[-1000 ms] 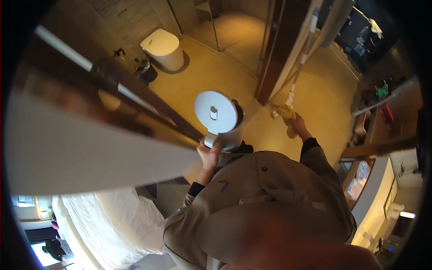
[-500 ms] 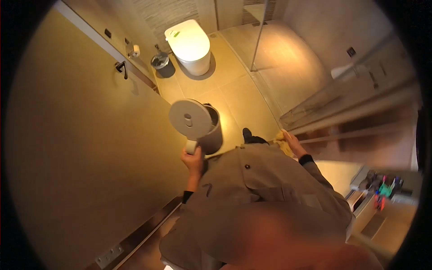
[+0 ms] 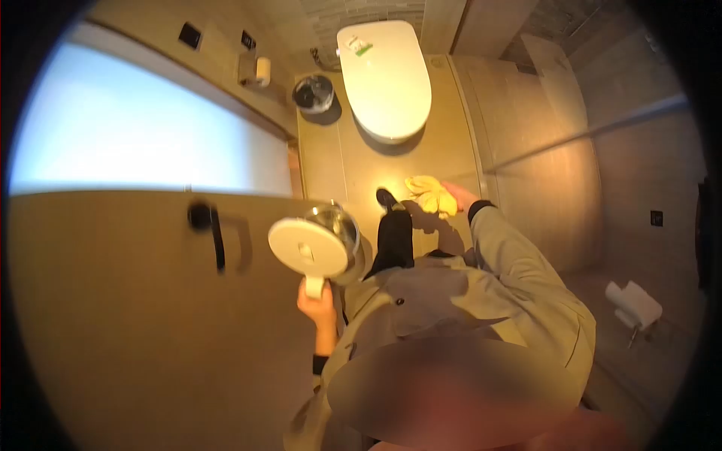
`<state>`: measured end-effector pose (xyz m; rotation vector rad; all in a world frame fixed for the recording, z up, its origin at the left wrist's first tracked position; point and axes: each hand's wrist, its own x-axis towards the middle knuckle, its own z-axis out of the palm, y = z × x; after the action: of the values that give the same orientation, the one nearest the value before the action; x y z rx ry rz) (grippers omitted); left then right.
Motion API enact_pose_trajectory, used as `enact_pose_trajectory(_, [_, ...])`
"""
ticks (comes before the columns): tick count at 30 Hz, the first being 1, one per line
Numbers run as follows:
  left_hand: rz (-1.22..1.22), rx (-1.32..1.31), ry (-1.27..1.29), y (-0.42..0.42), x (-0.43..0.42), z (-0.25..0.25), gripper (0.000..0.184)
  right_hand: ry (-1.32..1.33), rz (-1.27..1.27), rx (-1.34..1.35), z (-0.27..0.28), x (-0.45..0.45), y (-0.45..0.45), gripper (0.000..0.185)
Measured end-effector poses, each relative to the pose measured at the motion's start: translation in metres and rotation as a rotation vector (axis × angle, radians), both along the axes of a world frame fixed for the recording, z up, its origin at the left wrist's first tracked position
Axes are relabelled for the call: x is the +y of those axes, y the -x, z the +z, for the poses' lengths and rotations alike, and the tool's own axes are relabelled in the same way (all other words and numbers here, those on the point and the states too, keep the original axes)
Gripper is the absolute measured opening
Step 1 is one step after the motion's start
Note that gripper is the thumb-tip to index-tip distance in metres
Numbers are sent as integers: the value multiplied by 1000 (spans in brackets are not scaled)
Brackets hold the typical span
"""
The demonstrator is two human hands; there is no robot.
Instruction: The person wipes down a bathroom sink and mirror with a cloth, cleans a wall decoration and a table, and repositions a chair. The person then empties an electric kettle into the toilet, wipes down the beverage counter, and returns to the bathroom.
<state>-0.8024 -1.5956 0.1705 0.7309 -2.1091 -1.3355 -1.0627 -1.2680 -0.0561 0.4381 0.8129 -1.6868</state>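
Observation:
My left hand (image 3: 316, 302) is closed round the handle of an electric kettle (image 3: 354, 259). The round pale lid (image 3: 307, 246) stands flipped open on the handle side, and part of the shiny metal inside shows beyond it. Out to the right, my right hand (image 3: 459, 198) grips a crumpled yellow cloth (image 3: 430, 197), with some of the fingers hidden behind it. Cloth and kettle are apart, on either side of my black-clad leg (image 3: 392, 240).
Ahead stands a white toilet (image 3: 387, 83) with its lid down, a small lined waste bin (image 3: 314, 96) to its left. A door (image 3: 135, 301) with a black handle (image 3: 218, 237) fills the left side. Right are a shower area (image 3: 534, 143) and a hanging white towel (image 3: 635, 303).
I have moved further into the bathroom, closer to the toilet. The door now sits lower in view, with a bright area beyond it. My right hand has brought the cloth forward; both hands keep their hold.

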Motion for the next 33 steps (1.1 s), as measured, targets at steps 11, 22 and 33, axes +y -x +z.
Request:
enact_pose_trajectory(11, [13, -296, 292, 198, -50, -59, 29, -62, -417, -20, -145, -110, 189, 41])
enact_pose_trajectory(22, [192, -292, 85, 296, -21, -33, 20, 135, -531, -315, -93, -78, 216, 45])
enact_pose_trajectory(33, [300, -305, 49, 384, 18, 37, 25, 510, -289, -262, 234, -82, 461, 49])
